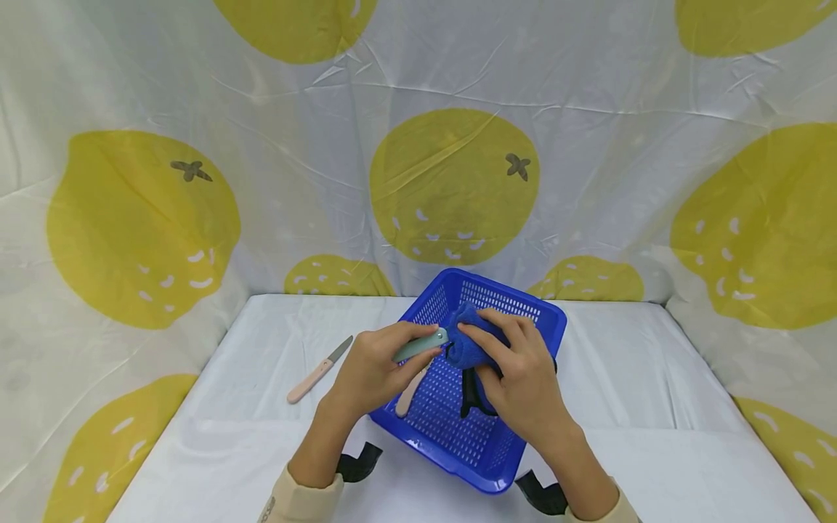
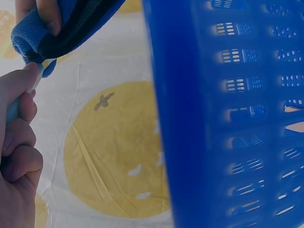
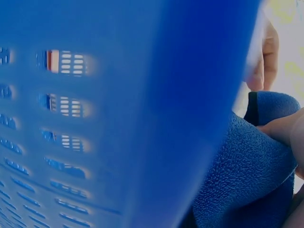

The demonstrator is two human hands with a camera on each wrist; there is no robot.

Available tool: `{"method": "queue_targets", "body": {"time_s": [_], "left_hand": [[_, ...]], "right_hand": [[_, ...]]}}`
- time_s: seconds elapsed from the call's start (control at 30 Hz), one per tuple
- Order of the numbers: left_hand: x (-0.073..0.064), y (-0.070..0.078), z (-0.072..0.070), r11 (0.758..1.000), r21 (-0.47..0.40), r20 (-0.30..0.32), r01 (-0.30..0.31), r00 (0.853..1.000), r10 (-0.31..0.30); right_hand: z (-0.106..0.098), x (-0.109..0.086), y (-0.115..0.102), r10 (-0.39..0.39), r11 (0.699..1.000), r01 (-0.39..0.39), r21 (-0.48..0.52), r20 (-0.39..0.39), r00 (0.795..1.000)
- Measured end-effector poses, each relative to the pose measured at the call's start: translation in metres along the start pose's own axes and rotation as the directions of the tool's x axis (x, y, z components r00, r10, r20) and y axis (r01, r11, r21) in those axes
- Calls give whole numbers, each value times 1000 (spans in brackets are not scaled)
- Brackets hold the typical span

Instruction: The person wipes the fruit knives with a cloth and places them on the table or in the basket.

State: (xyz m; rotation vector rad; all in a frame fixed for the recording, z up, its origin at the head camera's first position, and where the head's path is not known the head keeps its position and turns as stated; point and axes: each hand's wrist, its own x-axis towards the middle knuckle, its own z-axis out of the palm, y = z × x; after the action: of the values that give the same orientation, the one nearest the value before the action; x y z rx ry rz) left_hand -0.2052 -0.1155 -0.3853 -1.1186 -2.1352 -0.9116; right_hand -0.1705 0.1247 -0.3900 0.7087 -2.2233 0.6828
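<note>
My left hand pinches a light green handle between thumb and fingers. My right hand grips a bunched blue cloth, folded up against the far end of that handle. Whatever extends beyond the handle is hidden in the cloth, so I cannot tell the tool's kind. Both hands are above the blue plastic basket. In the left wrist view, the cloth meets the handle right at my left fingertips. The right wrist view shows the cloth hanging in a fold beside the basket wall.
A knife with a pink handle lies on the white tablecloth left of the basket. Inside the basket are a pink-handled piece and a black object, both partly covered by my hands. A lemon-print curtain hangs behind.
</note>
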Motion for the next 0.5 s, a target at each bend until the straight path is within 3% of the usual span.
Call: {"method": "queue_targets", "body": {"time_s": [0.5], "left_hand": [[-1, 0, -4, 1000, -12, 17, 19, 1000, -19]], "right_hand": [[-4, 1, 12, 24, 1000, -24, 2, -55, 998]]}}
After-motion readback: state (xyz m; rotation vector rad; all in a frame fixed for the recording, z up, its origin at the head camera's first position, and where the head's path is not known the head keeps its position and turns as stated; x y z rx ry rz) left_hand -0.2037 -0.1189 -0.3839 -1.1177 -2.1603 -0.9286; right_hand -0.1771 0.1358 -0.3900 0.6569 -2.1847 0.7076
